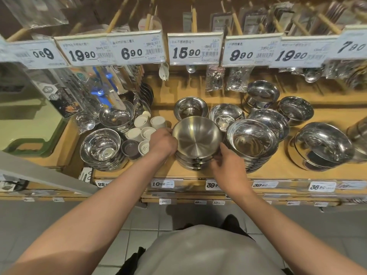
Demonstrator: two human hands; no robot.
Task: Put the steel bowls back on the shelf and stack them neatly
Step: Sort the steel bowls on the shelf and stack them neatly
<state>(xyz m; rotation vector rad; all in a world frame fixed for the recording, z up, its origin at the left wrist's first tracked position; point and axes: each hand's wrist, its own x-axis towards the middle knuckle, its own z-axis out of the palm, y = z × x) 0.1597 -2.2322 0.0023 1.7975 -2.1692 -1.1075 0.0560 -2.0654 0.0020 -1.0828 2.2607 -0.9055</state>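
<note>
my left hand (163,142) is curled against the left wall of the brushed steel bowl (197,136), fingers wrapped round its far-left rim, and my right hand (228,165) is cupped low on the near-right side, its fingertips (215,158) pressed at the seam where this bowl sits into the stack under it (193,162). so both hands are closed onto the bowl, neither spread wide; i can't tell how much weight they carry, since the bowl looks already nested on the stack. i judge this one to be nearly placed, only needing a nudge to sit level and centred. just right of my right hand stands a taller stack of shiny bowls (252,141), touching or almost touching my bowl. beyond my hands, two single bowls (190,108) sit loose at the back, and further right more bowls (321,144) stand in separate small piles, some tilted. left of my left hand is a cluster of small white cups (142,131), then another bowl stack (102,147). all rest on the wooden shelf (282,169). from what i see, the neat stacking is partly done; the loose and leaning bowls to the right look like what remains.
</note>
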